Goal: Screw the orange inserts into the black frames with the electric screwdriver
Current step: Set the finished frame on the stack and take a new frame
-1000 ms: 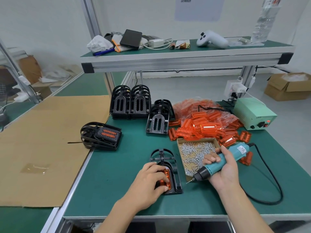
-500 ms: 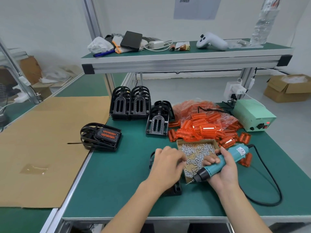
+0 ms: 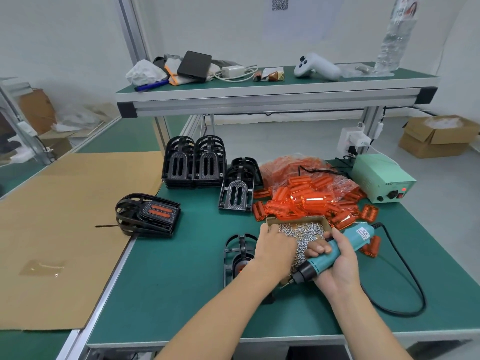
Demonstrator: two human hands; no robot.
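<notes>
The left hand [image 3: 275, 249] has moved from the frame [image 3: 237, 258] (lower centre) into the screw box [image 3: 296, 220], fingers hidden; the right hand [image 3: 337, 263] grips the screwdriver [image 3: 335, 252]; next, pick one screw.

Bright, even, soft-shadowed light; wide-angle bending at edges.

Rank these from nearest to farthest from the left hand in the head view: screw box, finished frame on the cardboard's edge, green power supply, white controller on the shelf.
1. Screw box, at the left hand.
2. Finished frame, to its left.
3. Green power supply, back right.
4. White controller, up on the shelf.
</notes>
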